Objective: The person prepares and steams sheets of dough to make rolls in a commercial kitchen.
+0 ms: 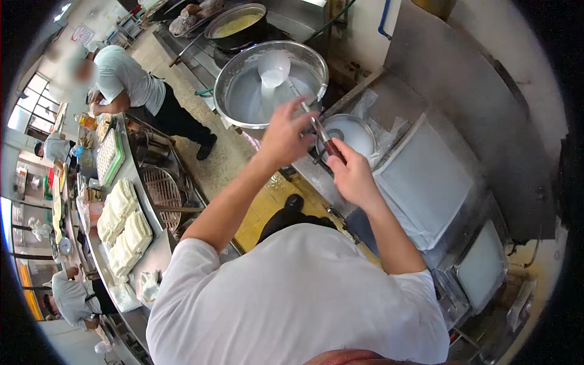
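Right hand [351,176] closed round the dark grip of ladle [274,68]. Left hand [283,135], just ahead, fingers curled on its shaft. Ladle bowl over pot [234,73], beyond left hand.

Shiny metal basin [243,64]; metal ladle [274,68] with dark glossy handle [331,148]; matt white cloth [426,182].

The long steel ladle [274,67] hangs tipped over the far, wide pot [240,73] of pale liquid (a white stream falls from its bowl), dark grip nearer.
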A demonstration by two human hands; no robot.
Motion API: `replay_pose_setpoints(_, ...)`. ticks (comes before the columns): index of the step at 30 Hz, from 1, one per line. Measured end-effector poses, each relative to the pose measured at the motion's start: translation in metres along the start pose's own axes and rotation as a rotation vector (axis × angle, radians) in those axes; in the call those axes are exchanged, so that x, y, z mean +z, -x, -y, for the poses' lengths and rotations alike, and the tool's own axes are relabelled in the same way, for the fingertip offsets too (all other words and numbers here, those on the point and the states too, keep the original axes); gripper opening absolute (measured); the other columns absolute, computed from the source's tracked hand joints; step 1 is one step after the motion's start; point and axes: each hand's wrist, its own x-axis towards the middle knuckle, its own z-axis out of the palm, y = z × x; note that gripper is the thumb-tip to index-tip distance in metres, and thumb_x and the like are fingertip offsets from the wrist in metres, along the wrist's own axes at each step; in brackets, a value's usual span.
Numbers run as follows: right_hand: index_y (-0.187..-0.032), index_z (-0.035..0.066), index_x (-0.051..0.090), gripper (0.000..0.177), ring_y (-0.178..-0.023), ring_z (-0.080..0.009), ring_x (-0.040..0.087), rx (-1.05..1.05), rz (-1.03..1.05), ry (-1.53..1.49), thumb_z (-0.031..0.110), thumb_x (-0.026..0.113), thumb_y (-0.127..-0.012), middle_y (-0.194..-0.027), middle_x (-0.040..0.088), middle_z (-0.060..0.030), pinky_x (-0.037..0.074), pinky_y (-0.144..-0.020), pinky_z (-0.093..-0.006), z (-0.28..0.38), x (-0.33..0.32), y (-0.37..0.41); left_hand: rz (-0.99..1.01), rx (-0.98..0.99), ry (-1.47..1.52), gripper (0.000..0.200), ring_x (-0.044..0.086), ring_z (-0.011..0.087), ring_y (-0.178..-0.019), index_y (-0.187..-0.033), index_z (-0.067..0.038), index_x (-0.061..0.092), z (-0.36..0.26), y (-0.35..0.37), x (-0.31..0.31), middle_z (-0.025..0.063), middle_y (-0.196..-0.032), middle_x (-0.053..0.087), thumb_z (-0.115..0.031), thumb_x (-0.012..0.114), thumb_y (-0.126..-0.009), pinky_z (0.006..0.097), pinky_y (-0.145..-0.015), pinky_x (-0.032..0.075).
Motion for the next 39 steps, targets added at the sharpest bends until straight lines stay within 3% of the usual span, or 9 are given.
replay_pose_setpoints(4, -0.145, -0.008, 0.042, 0.055, -0.076, -0.0147, 0.067, 0.21, 0.082, -0.375, 0.015, 0.058, -0.098, -0.112, 0.069, -0.0197, 0.053, -0.059, -0.0288, 0.053, -0.022, 0.023, 0.077, 0.35, 0.288, 0.034, 0.047, 0.0411, -0.134, -0.097, -0.011, 0.074, -0.008, -0.035, 0.034, 0.0143, -0.146, 0.052, 0.001, 0.072, -0.065, 0.0508, -0.11, 0.04)
replay_pose_setpoints(11, -0.15, -0.005, 0.036, 0.062, -0.081, -0.0163, 0.066, 0.289, 0.003, -0.811, 0.018, 0.062, -0.098, -0.124, 0.063, -0.0179, 0.053, -0.058, -0.0255, -0.025, -0.034, 0.0, 0.001, 0.261, 0.595, 0.019, 0.049, 0.0399, -0.134, -0.078, -0.008, 0.07, 0.009, -0.076, 0.031, 0.0134, -0.14, 0.06, 0.008, 0.065, -0.068, 0.0472, -0.108, 0.043)
replay_pose_setpoints(19, -0.144, -0.005, 0.044, 0.063, -0.072, -0.0151, 0.062, 0.827, -0.131, -0.348, 0.023, 0.068, -0.094, -0.113, 0.066, -0.0106, 0.053, -0.055, -0.0295, -0.17, 0.056, -0.048, 0.167, -0.22, 0.933, 0.022, 0.061, 0.0243, -0.12, -0.073, -0.002, 0.061, 0.053, -0.107, 0.017, 0.0156, -0.14, 0.061, 0.017, 0.05, -0.072, 0.0353, -0.101, 0.045)
replay_pose_setpoints(23, -0.132, -0.004, 0.058, 0.055, -0.073, -0.0242, 0.067, 0.859, -0.196, -0.061, 0.028, 0.07, -0.089, -0.104, 0.071, -0.0149, 0.055, -0.058, -0.0362, -0.211, 0.088, -0.081, 0.007, -0.202, 1.15, 0.024, 0.065, 0.0215, -0.108, -0.073, 0.0, 0.065, 0.097, -0.131, 0.036, 0.0165, -0.131, 0.066, 0.016, 0.047, -0.071, 0.0319, -0.096, 0.046)
replay_pose_setpoints(25, -0.111, -0.002, 0.07, 0.043, -0.082, -0.0357, 0.069, 0.698, -0.116, 0.437, 0.035, 0.069, -0.088, -0.095, 0.072, -0.0227, 0.056, -0.067, -0.0426, -0.227, 0.095, -0.093, 0.019, -0.262, 1.201, 0.026, 0.062, 0.0233, -0.117, -0.072, -0.002, 0.063, 0.123, -0.147, 0.042, 0.0175, -0.132, 0.066, 0.018, 0.047, -0.071, 0.0318, -0.098, 0.045)
replay_pose_setpoints(28, -0.087, -0.002, 0.071, 0.041, -0.091, -0.0423, 0.067, 0.691, -0.275, 0.563, 0.039, 0.065, -0.089, -0.091, 0.069, -0.029, 0.055, -0.076, -0.0446, -0.245, 0.117, -0.104, -0.099, -0.38, 1.393, 0.028, 0.06, 0.0257, -0.117, -0.072, -0.004, 0.059, 0.158, -0.169, 0.052, 0.0197, -0.136, 0.061, 0.022, 0.049, -0.075, 0.0321, -0.088, 0.047)
replay_pose_setpoints(32, -0.09, -0.002, 0.071, 0.036, -0.079, -0.0394, 0.068, 0.72, -0.167, 0.613, 0.032, 0.06, -0.092, -0.086, 0.071, -0.0228, 0.056, -0.074, -0.0432, -0.304, 0.118, -0.101, -0.138, -0.43, 1.465, 0.03, 0.057, 0.0299, -0.126, -0.071, -0.004, 0.059, 0.205, -0.184, 0.062, 0.0218, -0.134, 0.061, 0.024, 0.05, -0.078, 0.0388, -0.1, 0.048)
replay_pose_setpoints(34, -0.097, 0.0, 0.068, 0.025, -0.067, -0.028, 0.065, 0.638, -0.689, -0.222, 0.022, 0.058, -0.093, -0.079, 0.069, -0.0133, 0.055, -0.063, -0.0389, -0.406, 0.135, -0.088, -0.165, -0.426, 1.499, 0.03, 0.058, 0.0316, -0.125, -0.071, -0.003, 0.058, 0.225, -0.186, 0.064, 0.0227, -0.133, 0.062, 0.024, 0.05, -0.079, 0.0407, -0.101, 0.049)
replay_pose_setpoints(39, -0.097, 0.002, 0.066, 0.017, -0.055, -0.0143, 0.053, 0.749, -0.706, -0.427, 0.017, 0.058, -0.095, -0.076, 0.064, -0.0069, 0.041, -0.047, -0.0299, -0.204, 0.072, -0.12, -0.2, -0.414, 1.558, 0.029, 0.068, 0.032, -0.109, -0.07, -0.002, 0.056, 0.259, -0.183, 0.043, 0.0248, -0.124, 0.066, 0.025, 0.045, -0.077, 0.0389, -0.093, 0.055)
